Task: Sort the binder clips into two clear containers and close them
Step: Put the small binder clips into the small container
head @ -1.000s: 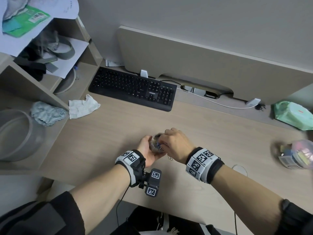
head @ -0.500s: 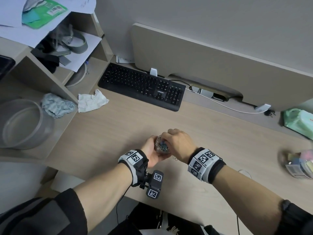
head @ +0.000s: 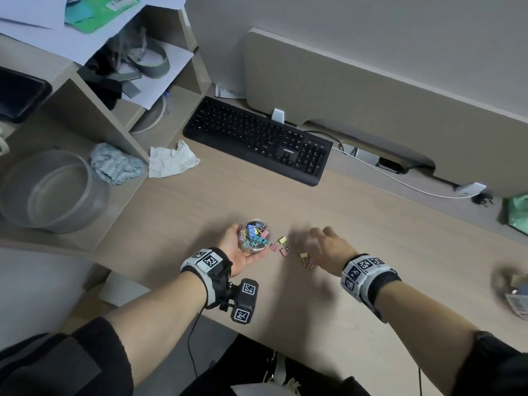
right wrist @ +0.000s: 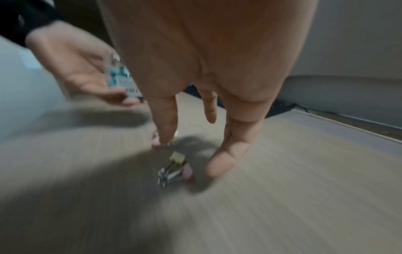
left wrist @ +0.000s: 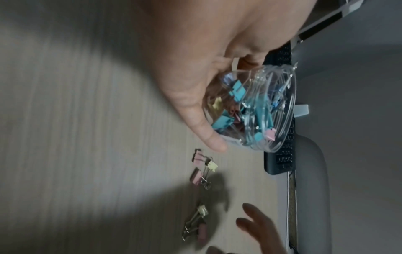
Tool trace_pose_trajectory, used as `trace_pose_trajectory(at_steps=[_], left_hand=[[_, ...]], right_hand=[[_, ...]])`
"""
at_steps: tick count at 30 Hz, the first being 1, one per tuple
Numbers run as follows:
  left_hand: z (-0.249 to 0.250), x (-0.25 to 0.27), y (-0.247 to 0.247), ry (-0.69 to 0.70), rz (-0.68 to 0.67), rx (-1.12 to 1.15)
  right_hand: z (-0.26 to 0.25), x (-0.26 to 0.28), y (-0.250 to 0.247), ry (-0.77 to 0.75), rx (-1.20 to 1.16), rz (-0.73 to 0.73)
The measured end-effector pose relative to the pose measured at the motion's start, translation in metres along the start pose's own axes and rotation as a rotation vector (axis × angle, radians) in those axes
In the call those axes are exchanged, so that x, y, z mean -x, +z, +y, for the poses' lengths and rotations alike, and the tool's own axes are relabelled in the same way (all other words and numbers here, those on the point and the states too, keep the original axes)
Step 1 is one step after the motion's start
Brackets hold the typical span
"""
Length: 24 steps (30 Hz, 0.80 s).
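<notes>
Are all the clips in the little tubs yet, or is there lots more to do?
Not yet. Many clips already sit in the tub that the left hand holds, colours mixed and no lid on. The right hand hovers open over the loose clips on the desk. Left: gather those, fill a second tub, close both.

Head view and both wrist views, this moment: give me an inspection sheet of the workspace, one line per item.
Surface: light wood desk.
Job's things: clear container of coloured clips; loose binder clips on desk beside it; lid not seen.
Clutter: crumpled tissue, green packet.
Hands: left hand grips the container; right hand open above the clips, holding nothing.
Cables: white cable behind black keyboard.
Surroundings: shelf unit with round clear tub.
</notes>
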<state>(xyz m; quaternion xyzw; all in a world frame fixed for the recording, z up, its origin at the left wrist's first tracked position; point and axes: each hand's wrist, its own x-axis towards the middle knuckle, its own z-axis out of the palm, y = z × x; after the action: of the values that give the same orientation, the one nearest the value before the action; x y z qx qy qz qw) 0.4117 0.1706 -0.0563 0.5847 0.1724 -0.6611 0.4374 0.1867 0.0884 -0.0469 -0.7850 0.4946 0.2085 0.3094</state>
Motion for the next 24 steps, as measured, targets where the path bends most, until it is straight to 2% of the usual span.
trace_pose_trajectory(at_steps=[2, 8, 13, 17, 24], left_hand=[[0.001, 0.000, -0.012, 0.001, 0.035, 0.026], [0.001, 0.000, -0.034, 0.003, 0.067, 0.104], [0.000, 0.000, -0.042, -0.005, 0.052, 0.147], [0.001, -0.001, -0.048, -0.002, 0.066, 0.164], [-0.001, -0.001, -0.048, -0.016, 0.078, 0.158]], right_hand=[[-0.002, -0.004, 0.015, -0.001, 0.025, -0.038], [-0.030, -0.027, 0.035, -0.013, -0.057, 0.021], [-0.053, -0.042, 0.047, -0.113, 0.072, 0.020], [-0.059, -0.051, 0.053, -0.139, 0.129, 0.021], [-0.051, -0.049, 0.053, -0.072, 0.087, 0.005]])
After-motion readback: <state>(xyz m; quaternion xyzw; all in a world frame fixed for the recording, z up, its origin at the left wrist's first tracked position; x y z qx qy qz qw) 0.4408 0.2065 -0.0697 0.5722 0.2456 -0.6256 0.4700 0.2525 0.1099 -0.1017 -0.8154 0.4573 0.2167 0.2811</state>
